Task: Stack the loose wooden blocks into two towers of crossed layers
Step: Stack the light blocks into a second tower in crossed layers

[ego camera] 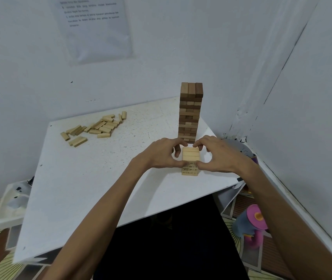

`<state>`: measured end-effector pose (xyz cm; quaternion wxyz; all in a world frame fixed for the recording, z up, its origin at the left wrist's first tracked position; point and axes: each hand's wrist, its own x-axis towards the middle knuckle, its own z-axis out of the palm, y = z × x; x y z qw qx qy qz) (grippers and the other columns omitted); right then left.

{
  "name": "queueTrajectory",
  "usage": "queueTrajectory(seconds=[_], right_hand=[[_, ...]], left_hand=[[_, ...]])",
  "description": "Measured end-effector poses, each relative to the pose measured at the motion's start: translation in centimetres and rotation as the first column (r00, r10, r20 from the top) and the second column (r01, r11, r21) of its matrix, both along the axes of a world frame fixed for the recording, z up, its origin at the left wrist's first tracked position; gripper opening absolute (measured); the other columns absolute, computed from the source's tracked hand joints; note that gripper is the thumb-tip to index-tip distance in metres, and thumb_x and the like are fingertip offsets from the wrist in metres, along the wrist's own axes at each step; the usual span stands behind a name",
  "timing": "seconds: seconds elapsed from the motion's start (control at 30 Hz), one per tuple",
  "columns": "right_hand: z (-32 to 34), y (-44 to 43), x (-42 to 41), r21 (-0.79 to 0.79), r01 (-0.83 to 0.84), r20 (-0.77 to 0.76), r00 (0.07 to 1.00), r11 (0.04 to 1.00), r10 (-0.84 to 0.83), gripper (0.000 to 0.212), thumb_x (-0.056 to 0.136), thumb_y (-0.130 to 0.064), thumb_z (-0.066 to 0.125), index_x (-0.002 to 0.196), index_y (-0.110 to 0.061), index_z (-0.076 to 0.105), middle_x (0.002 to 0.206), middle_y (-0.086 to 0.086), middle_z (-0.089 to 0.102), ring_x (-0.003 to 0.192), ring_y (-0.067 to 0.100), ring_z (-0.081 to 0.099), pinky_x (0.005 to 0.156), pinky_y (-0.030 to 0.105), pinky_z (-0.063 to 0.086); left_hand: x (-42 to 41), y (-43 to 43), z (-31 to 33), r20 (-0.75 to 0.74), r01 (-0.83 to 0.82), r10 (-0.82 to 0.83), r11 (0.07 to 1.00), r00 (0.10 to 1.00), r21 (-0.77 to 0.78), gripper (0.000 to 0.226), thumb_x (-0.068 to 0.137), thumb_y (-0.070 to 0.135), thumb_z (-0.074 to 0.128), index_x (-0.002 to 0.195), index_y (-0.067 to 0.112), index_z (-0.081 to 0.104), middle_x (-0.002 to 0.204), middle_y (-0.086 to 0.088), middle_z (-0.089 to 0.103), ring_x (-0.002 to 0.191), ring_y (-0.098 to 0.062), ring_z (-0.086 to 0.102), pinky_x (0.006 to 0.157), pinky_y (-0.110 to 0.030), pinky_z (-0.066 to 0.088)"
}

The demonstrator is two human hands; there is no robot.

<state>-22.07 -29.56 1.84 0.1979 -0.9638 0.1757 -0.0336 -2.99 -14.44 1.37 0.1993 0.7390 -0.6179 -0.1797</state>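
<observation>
A tall tower of darker wooden blocks (190, 112) stands at the back right of the white table (92, 184). In front of it sits a short tower of pale blocks (190, 154), a few crossed layers high, with three blocks side by side on top. My left hand (164, 153) presses its left side with thumb and fingers. From the other side my right hand (215, 153) does the same. Both hands clasp the upper layers. A heap of several loose pale blocks (96, 127) lies at the table's back left.
White walls close in behind and to the right, with a printed sheet (95, 27) taped up. A pink and blue toy (252, 225) lies on the floor at the right. A white tray (12, 201) sits low at the left.
</observation>
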Motion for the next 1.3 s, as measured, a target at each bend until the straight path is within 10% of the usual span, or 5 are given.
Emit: queueTrajectory(seconds=[0.53,1.3], right_hand=[[3.0,4.2,3.8,-0.135,-0.066,0.137,0.987,0.989,0.085,0.063,0.086,-0.063,0.065,0.138,-0.031,0.051,0.141,-0.011,0.049,0.134,0.010,0.037,0.102,0.035,0.042],[-0.7,12.1,23.9,-0.106,-0.326,-0.009,0.945,0.939,0.327,0.041,0.097,-0.040,0.059,0.134,-0.023,0.057,0.136,-0.006,0.055,0.124,0.016,0.049,0.094,0.036,0.047]], left_hand=[[2.8,5.6,1.8,-0.116,-0.121,0.103,0.981,0.988,-0.155,0.043,0.096,0.037,0.060,0.138,0.027,0.056,0.096,0.016,0.069,0.081,-0.007,0.063,0.077,-0.023,0.045],[16.2,16.5,-1.4,0.107,-0.552,0.559,0.829,0.822,-0.086,0.025,0.097,0.034,0.057,0.120,0.030,0.066,0.103,0.022,0.064,0.093,-0.005,0.061,0.083,-0.033,0.052]])
